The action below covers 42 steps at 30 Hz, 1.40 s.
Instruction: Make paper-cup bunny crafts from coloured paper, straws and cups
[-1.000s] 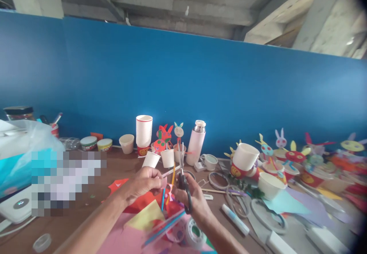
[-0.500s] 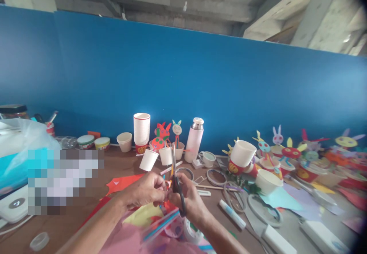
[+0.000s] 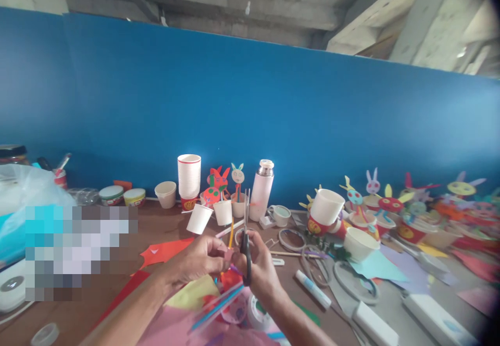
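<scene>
My right hand [image 3: 255, 260] is closed round the black handles of a pair of scissors [image 3: 246, 247], whose blades point up and stand slightly apart. Beside it, my left hand [image 3: 209, 257] pinches a small pink paper piece [image 3: 227, 255] between thumb and fingers. The fingertips of both hands nearly meet. Under them lie yellow paper [image 3: 195, 291], pink paper [image 3: 167, 328], red scraps and a roll of tape [image 3: 258, 313]. Orange paper [image 3: 166, 252] with a jagged edge lies left of my hands.
Behind my hands stand stacked paper cups [image 3: 189, 176], rabbit-faced paper figures [image 3: 213, 195] in cups and a pink bottle [image 3: 261, 189]. A glue stick [image 3: 313, 289], wire rings [image 3: 292, 239] and more rabbit cups [image 3: 361, 218] are on the right. A plastic bag [image 3: 29, 189] sits left.
The scissors and my right hand have moved slightly right, and the blades now show a little gap. The pink piece in my left hand shows more clearly. The view has shifted slightly.
</scene>
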Each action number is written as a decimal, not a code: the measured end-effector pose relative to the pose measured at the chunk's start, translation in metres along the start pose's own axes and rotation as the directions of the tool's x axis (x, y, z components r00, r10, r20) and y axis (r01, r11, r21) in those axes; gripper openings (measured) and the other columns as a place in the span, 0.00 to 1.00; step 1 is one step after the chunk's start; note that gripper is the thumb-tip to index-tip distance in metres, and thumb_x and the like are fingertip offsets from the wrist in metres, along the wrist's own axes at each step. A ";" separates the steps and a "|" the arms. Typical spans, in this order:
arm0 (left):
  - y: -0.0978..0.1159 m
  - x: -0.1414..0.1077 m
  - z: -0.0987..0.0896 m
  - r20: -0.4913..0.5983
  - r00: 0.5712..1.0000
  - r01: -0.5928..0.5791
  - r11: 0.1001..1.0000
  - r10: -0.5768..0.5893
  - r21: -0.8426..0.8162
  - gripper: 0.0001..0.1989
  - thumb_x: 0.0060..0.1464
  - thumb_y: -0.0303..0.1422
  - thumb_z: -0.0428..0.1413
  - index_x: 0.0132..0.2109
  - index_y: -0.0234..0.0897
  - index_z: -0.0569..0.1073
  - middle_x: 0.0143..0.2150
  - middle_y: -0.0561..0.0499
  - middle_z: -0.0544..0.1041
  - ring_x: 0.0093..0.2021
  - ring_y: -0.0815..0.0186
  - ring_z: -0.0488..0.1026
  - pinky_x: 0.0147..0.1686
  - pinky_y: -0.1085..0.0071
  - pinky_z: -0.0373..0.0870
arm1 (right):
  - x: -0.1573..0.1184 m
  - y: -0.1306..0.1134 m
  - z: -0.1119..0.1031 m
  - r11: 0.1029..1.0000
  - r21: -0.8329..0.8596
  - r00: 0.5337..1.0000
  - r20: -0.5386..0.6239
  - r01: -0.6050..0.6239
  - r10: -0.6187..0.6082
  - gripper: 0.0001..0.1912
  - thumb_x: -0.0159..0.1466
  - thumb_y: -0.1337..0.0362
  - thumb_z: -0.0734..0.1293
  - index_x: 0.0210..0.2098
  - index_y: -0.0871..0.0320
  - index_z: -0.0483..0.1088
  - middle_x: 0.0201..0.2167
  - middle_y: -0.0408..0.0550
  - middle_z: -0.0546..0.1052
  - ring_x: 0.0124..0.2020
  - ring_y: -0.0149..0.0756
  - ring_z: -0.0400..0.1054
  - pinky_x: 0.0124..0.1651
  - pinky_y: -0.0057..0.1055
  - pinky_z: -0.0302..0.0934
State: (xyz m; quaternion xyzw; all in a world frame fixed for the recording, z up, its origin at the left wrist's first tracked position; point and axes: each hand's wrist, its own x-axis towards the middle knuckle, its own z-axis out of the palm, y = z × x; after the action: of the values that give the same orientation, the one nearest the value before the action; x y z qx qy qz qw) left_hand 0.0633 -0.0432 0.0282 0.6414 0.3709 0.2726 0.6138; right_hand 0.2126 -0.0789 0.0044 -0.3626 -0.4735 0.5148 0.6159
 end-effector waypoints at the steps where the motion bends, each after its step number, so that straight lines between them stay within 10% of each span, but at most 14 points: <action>1: -0.001 0.001 0.001 -0.013 1.000 0.002 0.999 -0.002 -0.041 0.11 0.40 0.36 0.63 0.27 0.32 0.74 0.21 0.55 0.71 0.23 0.72 0.64 0.25 0.74 0.59 | 0.000 0.000 0.000 1.000 0.007 1.000 -0.019 0.000 0.000 0.18 0.47 0.67 0.70 0.36 0.59 0.62 0.22 0.36 0.68 0.23 0.25 0.59 0.26 0.22 0.56; 15: -0.008 0.009 0.010 -0.237 0.971 -0.033 0.975 -0.021 -0.219 0.14 0.37 0.38 0.64 0.21 0.34 0.69 0.22 0.51 0.75 0.23 0.69 0.69 0.26 0.73 0.65 | 0.003 0.009 -0.002 0.997 0.075 1.000 -0.023 0.010 -0.008 0.19 0.49 0.64 0.72 0.36 0.58 0.61 0.21 0.34 0.65 0.23 0.25 0.56 0.25 0.21 0.52; 26: 0.008 0.005 -0.003 -0.502 0.865 -0.212 0.900 -0.008 -0.380 0.07 0.40 0.33 0.61 0.28 0.33 0.76 0.25 0.54 0.75 0.26 0.70 0.71 0.30 0.73 0.69 | -0.013 0.019 0.004 0.995 -0.061 0.983 0.161 -0.075 0.084 0.22 0.55 0.47 0.68 0.36 0.58 0.63 0.23 0.39 0.64 0.25 0.28 0.55 0.27 0.24 0.52; 42: 0.002 0.007 0.008 -0.572 0.820 -0.254 0.874 -0.033 -0.415 0.11 0.39 0.37 0.63 0.29 0.32 0.77 0.27 0.52 0.76 0.30 0.69 0.71 0.30 0.73 0.64 | -0.018 0.017 0.009 0.992 -0.073 0.971 0.209 -0.100 0.113 0.25 0.53 0.43 0.68 0.36 0.58 0.63 0.20 0.39 0.63 0.22 0.28 0.52 0.25 0.25 0.52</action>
State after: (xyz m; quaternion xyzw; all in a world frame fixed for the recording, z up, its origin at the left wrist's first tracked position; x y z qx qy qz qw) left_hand 0.0745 -0.0422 0.0287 0.3838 0.4176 0.5673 0.5970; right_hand 0.1986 -0.0932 -0.0122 -0.3493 -0.5323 0.5679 0.5216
